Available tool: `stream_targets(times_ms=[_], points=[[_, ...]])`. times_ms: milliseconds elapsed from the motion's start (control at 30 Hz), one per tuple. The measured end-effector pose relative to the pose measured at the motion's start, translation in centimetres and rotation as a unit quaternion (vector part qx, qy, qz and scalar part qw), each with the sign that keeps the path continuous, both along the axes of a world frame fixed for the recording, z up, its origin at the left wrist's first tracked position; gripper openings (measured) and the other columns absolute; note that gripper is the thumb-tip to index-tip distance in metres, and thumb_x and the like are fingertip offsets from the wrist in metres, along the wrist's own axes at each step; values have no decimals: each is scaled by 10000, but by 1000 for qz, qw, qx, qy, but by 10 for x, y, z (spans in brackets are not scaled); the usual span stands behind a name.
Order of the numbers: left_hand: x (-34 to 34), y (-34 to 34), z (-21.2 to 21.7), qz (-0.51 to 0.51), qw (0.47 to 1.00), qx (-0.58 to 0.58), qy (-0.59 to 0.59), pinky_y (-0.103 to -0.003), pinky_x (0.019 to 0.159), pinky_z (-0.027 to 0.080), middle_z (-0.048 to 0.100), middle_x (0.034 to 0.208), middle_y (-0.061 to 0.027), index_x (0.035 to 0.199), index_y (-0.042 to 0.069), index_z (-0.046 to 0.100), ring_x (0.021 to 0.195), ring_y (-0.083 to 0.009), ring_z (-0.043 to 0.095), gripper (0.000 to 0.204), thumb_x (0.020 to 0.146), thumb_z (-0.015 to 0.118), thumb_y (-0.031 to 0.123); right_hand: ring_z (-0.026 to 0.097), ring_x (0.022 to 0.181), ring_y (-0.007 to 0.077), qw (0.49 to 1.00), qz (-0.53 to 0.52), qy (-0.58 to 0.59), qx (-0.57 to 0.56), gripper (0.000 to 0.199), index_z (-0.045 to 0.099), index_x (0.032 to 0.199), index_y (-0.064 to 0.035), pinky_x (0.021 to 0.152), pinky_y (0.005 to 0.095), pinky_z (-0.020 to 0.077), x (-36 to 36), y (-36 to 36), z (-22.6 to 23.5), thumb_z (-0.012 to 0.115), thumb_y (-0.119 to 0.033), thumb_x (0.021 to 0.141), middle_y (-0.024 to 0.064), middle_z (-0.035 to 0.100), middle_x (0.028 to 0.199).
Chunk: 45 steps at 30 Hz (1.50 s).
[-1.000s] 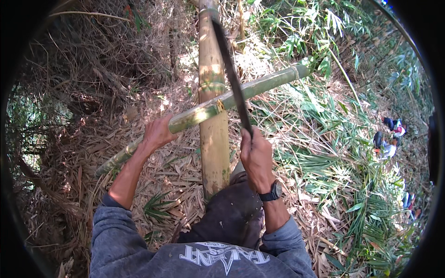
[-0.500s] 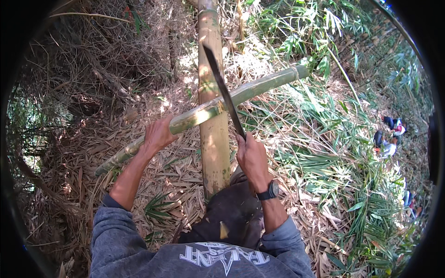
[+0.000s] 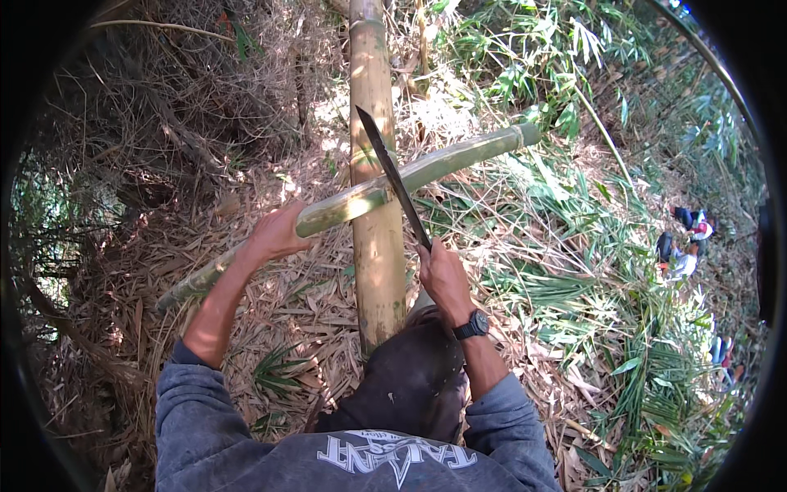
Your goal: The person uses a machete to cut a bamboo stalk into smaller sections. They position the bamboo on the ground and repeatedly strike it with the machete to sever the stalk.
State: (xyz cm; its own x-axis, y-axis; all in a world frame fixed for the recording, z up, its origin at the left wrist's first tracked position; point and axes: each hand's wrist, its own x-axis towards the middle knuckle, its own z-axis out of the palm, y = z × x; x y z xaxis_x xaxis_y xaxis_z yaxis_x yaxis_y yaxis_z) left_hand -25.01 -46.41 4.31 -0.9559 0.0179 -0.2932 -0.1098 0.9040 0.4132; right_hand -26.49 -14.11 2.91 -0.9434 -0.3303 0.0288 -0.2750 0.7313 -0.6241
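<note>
A green bamboo pole [image 3: 463, 158] lies slantwise across a thick yellowish bamboo trunk [image 3: 382, 283]. My left hand [image 3: 277, 234] is wrapped round the pole, left of the trunk. A machete [image 3: 390, 168] with a long dark blade is gripped by its handle in my right hand [image 3: 445, 277], which has a black watch at the wrist. The blade crosses over the pole just above the trunk, its tip pointing up and to the left. Whether its edge touches the pole I cannot tell. The handle is mostly hidden in my fist.
Dry bamboo leaves [image 3: 311, 307] cover the ground around the trunk. Green leafy cuttings [image 3: 566, 303] lie at the right, and tangled dry twigs [image 3: 205, 98] fill the upper left. Other people [image 3: 684, 246] are at the far right edge. My knee [image 3: 410, 377] is by the trunk's near end.
The machete has come down, its tip lower than before. The green pole has slid slightly to the left with my left hand. A small chip seen in the air near my lap is gone.
</note>
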Motion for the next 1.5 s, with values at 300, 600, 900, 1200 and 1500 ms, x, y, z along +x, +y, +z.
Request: stream_targets(times_ms=[300, 600, 900, 1200, 1500], points=[[28, 14, -32, -2, 987, -107, 121, -397, 720, 568, 622, 913, -106, 1124, 72, 529, 791, -236, 652, 533, 688, 813, 189, 577, 521, 360, 997, -59, 14, -50, 161, 567, 1031, -12, 478, 452, 431, 20, 3, 25, 554, -150, 950, 198, 570, 604], [6, 11, 1, 3, 994, -93, 54, -404, 733, 563, 678, 935, -133, 1179, 106, 555, 811, -263, 671, 567, 688, 819, 211, 586, 542, 381, 996, -44, 57, -52, 111, 558, 979, -10, 483, 455, 432, 18, 5, 12, 559, -115, 943, 203, 585, 632], [-5, -3, 6, 12, 998, -43, -39, -430, 810, 555, 702, 960, -140, 1244, 118, 558, 863, -274, 681, 620, 681, 792, 233, 623, 540, 318, 954, -21, 161, -253, 126, 580, 1034, 7, 490, 378, 475, 7, -18, 90, 590, -25, 912, 158, 623, 667], [-6, -6, 5, 16, 998, -22, -52, -434, 818, 542, 693, 985, -179, 1262, 106, 550, 888, -313, 679, 666, 657, 783, 260, 554, 513, 402, 998, 30, 54, 2, 166, 512, 876, -9, 468, 475, 427, -8, 10, 19, 565, -153, 941, 203, 570, 601], [-15, -9, 7, 12, 998, 7, -54, -437, 831, 546, 694, 1000, -175, 1297, 105, 531, 887, -334, 678, 731, 643, 800, 290, 621, 576, 366, 995, 31, 96, 19, 118, 495, 905, -17, 476, 457, 459, -6, 3, 15, 517, -125, 948, 207, 615, 685]])
